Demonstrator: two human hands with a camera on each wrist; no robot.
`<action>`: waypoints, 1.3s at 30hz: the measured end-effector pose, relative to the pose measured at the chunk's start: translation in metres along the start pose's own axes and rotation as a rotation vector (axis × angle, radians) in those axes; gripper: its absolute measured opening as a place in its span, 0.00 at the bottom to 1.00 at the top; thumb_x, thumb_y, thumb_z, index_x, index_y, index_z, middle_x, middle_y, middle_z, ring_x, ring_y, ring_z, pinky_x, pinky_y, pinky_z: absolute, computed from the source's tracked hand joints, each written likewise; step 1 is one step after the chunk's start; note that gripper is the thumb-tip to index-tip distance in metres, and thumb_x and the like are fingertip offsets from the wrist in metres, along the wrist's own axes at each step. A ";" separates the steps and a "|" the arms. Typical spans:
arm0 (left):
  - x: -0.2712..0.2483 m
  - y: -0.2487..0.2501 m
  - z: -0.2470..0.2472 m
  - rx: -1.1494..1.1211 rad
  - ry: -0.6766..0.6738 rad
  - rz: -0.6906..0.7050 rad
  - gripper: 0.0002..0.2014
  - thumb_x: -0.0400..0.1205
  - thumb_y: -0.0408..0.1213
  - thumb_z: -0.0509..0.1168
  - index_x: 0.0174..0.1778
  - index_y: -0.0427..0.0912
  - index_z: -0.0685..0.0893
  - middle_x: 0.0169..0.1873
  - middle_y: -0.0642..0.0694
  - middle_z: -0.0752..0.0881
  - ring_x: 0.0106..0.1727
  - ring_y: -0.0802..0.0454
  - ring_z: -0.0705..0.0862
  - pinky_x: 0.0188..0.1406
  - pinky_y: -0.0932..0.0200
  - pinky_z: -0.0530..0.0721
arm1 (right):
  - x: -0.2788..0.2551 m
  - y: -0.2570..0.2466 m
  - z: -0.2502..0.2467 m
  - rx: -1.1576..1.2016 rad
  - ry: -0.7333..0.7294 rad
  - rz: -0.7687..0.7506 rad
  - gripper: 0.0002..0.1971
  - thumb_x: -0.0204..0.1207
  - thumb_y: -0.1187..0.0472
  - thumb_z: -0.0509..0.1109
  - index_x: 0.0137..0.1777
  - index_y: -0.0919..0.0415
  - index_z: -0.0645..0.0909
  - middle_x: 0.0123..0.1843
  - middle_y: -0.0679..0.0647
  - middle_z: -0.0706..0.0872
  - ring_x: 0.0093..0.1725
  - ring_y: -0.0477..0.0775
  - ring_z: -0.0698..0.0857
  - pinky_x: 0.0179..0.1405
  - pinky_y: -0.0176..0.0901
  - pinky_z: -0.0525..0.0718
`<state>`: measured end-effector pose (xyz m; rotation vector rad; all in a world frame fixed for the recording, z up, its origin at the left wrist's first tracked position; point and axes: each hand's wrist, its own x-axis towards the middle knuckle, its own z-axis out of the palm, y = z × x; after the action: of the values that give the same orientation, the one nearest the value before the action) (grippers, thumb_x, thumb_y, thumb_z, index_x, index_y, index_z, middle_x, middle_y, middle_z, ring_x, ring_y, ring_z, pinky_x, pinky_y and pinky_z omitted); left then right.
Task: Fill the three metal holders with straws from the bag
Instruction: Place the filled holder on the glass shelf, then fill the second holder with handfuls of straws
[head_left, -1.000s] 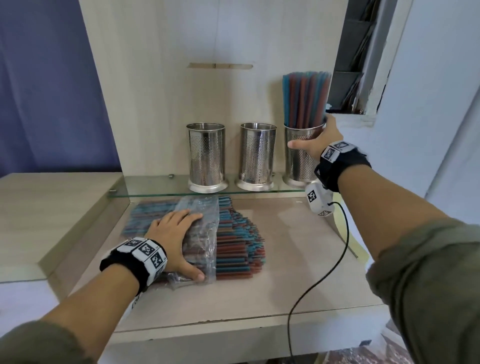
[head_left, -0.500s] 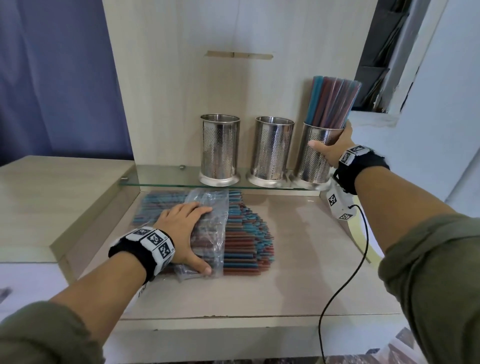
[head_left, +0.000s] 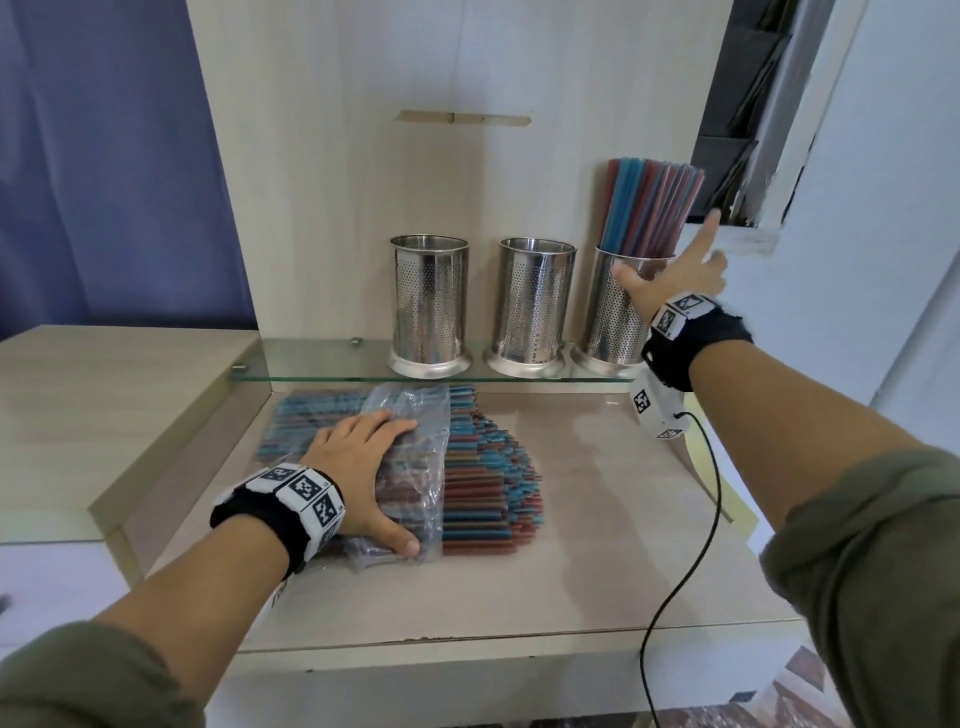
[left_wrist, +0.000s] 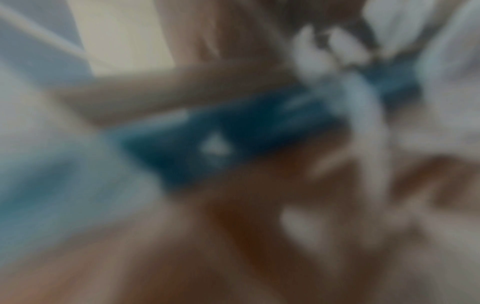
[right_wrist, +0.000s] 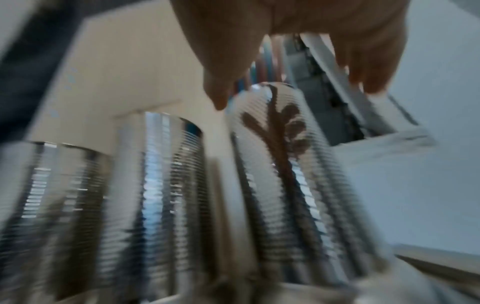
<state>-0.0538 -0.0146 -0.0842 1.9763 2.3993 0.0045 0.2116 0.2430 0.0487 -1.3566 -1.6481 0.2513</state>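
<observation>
Steel met the right hand (head_left: 675, 275): its spread fingers (head_left: 709, 228) reached past the rim of the rightmost perforated holder (head_left: 610, 317), thumb at the rim, beside the upright red and blue straws (head_left: 649, 208). Only the right wrist view caught the hand's reflection on that holder (right_wrist: 280, 156). The left hand (head_left: 358, 467) lay flat, fingers relaxed, on the plastic bag (head_left: 415, 415) of straws below the glass shelf (head_left: 322, 364). Two empty holders (head_left: 430, 306) stood leftward; the left wrist view was blurred.

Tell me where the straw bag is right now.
In the head view the bag lies on the lower shelf, left of centre, below the glass shelf with the holders. The left hand rests on it.
</observation>
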 end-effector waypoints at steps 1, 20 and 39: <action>0.000 0.000 0.000 -0.001 0.001 0.002 0.72 0.43 0.83 0.67 0.83 0.62 0.44 0.83 0.53 0.49 0.83 0.44 0.53 0.81 0.38 0.53 | -0.005 -0.012 -0.002 -0.037 0.093 -0.093 0.55 0.68 0.37 0.75 0.86 0.51 0.44 0.80 0.68 0.64 0.75 0.71 0.69 0.71 0.66 0.72; 0.001 -0.001 0.002 -0.003 0.003 0.001 0.72 0.42 0.83 0.66 0.83 0.62 0.43 0.84 0.52 0.47 0.83 0.43 0.50 0.82 0.38 0.51 | -0.053 -0.053 0.011 0.110 -0.316 -0.161 0.56 0.60 0.43 0.85 0.83 0.58 0.57 0.75 0.57 0.77 0.71 0.58 0.79 0.67 0.47 0.77; -0.004 0.007 -0.011 -0.041 -0.043 0.001 0.77 0.37 0.87 0.61 0.83 0.60 0.44 0.84 0.48 0.49 0.84 0.42 0.51 0.82 0.36 0.53 | -0.140 0.089 -0.059 0.277 -0.452 -0.147 0.59 0.52 0.50 0.89 0.83 0.42 0.59 0.71 0.47 0.78 0.65 0.54 0.83 0.67 0.51 0.83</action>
<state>-0.0465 -0.0174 -0.0725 1.9402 2.3525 0.0109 0.3048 0.1337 -0.0537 -1.0089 -1.9853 0.7128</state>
